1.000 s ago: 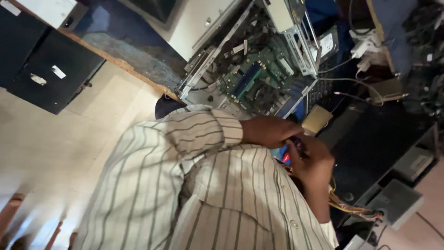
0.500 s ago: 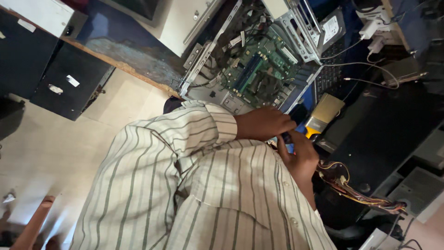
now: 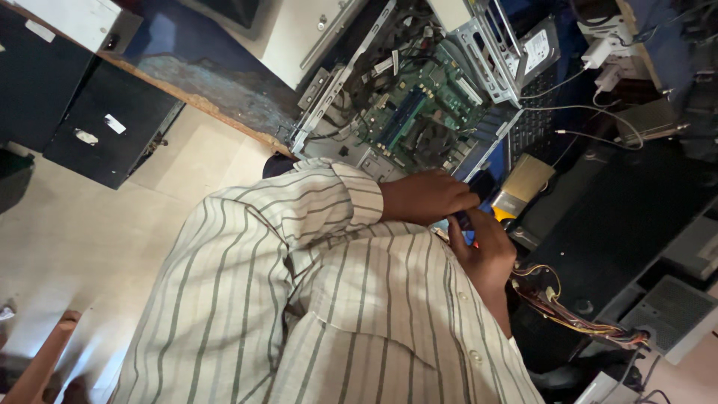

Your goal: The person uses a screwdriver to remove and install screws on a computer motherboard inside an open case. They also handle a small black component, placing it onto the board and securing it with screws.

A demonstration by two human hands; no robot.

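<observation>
Tool [image 3: 465, 223], small, blue with a touch of red, its kind not discernible, lies between the two hands just in front of the person's chest, at the near edge of an open computer case [image 3: 329, 112]. Left hand [image 3: 428, 196], coming out of a striped cuff, curls its fingers down over the top of the tool; right hand [image 3: 488, 251] comes up from below and closes around the lower end, so each grip appears pressed onto the tool, though the fingertips themselves are hidden. Just beside the hands lies a flat tan box [image 3: 527, 179] with a yellow edge. Beyond them the case lies on its side on the desk [image 3: 209, 82], lid off, showing the green board [image 3: 419, 112] and a grey metal drive cage [image 3: 486, 52]. A black keyboard [image 3: 531, 127] is partly hidden behind the case, and white adapters [image 3: 606, 52] with thin leads lie farther off. Near the right forearm runs a bundle of yellow, red and black wires [image 3: 568, 314], ending by a grey vented box [image 3: 669, 310]. Black cabinets [image 3: 97, 127] stand under the desk on a pale floor [image 3: 90, 239]. Judged step: the tool is being readied between both hands and is not yet applied to the case. Taking it to the board would call for one hand to let go and for a path clear of the loose cables.
</observation>
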